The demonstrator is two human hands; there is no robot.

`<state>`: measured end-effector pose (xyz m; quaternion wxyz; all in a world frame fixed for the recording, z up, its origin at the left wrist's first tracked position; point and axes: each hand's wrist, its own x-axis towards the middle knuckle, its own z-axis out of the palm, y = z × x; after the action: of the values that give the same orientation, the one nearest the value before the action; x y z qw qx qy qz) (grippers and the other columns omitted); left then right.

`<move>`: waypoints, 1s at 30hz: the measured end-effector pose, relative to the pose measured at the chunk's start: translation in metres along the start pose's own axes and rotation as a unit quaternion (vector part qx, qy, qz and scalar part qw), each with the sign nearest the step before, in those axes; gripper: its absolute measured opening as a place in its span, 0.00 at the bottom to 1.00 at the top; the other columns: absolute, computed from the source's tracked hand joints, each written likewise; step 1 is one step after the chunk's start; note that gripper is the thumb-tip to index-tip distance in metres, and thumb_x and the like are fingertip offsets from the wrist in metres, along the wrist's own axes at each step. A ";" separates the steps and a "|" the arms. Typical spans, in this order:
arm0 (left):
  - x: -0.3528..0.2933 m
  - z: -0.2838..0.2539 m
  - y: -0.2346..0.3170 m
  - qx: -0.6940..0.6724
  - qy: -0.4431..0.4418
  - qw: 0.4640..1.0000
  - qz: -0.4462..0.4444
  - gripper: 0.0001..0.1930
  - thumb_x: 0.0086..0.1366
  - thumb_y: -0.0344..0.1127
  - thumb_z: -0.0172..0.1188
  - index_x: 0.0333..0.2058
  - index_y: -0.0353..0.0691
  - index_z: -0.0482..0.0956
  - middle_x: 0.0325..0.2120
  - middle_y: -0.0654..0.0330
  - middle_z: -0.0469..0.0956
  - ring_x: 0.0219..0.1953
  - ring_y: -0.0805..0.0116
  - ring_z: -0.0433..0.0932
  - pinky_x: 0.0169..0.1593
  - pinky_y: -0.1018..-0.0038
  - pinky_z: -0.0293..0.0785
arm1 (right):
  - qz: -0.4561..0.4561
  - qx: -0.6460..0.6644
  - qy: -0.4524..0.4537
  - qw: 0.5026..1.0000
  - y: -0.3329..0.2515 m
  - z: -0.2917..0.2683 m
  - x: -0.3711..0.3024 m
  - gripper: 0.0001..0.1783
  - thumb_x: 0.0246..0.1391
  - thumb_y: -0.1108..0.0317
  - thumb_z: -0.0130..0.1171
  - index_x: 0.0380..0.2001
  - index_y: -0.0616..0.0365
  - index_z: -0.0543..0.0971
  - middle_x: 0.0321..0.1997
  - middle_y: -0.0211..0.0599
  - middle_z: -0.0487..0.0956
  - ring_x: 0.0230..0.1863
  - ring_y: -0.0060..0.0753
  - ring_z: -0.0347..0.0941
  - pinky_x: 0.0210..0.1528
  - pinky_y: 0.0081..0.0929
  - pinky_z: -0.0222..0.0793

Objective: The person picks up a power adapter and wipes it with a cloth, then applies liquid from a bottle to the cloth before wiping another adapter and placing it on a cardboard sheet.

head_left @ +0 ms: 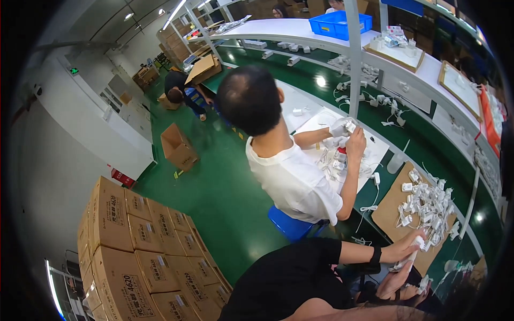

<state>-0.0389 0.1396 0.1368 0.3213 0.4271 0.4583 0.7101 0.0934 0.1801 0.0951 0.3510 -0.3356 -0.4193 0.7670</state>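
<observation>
At the lower right, my left hand (400,249) reaches out from a black sleeve, a dark band at its wrist. Its fingers are closed around a small white power adapter (419,243). Just below it, my right hand (395,279) is raised with bent fingers against the same white bundle; what exactly it grips is unclear. Beyond both hands lies a brown board (390,213) bearing a heap of white adapters with cables (428,211). A single adapter with its cord (376,179) lies by the board's far left side.
A person in a white shirt (292,171) sits on a blue stool (289,223), handling adapters. Stacked cartons (160,262) fill the lower left; an open carton (178,147) stands on the green floor. A raised shelf holds a blue bin (334,25); a post (353,59) rises beside it.
</observation>
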 end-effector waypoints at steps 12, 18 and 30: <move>-0.007 0.019 -0.010 0.105 -0.035 0.986 0.123 0.15 0.66 0.35 0.45 0.49 0.41 0.58 0.51 0.51 0.58 0.60 0.54 0.55 0.61 0.66 0.49 | 0.013 0.007 -0.031 0.999 -0.014 -0.008 0.011 0.28 0.63 0.55 0.40 0.57 0.67 0.60 0.55 0.41 0.67 0.55 0.29 0.63 0.56 0.26 0.58; 0.004 0.014 -0.018 0.068 0.007 0.996 0.064 0.16 0.64 0.34 0.47 0.49 0.40 0.58 0.50 0.49 0.61 0.59 0.52 0.56 0.59 0.66 0.52 | -0.037 -0.015 -0.009 0.999 0.000 -0.029 0.028 0.27 0.64 0.56 0.39 0.57 0.66 0.60 0.55 0.41 0.67 0.54 0.30 0.65 0.56 0.26 0.59; 0.008 -0.023 -0.036 0.113 0.079 0.990 0.016 0.26 0.53 0.33 0.58 0.49 0.38 0.59 0.40 0.48 0.67 0.45 0.49 0.69 0.50 0.65 0.64 | -0.006 0.018 0.002 1.000 -0.039 -0.066 0.071 0.21 0.54 0.67 0.50 0.50 0.68 0.69 0.47 0.51 0.73 0.47 0.45 0.70 0.50 0.34 0.66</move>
<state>-0.0608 0.1507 0.1010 0.2228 0.4105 0.5527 0.6902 0.1196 0.2809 0.0855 0.3627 -0.3279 -0.4065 0.7718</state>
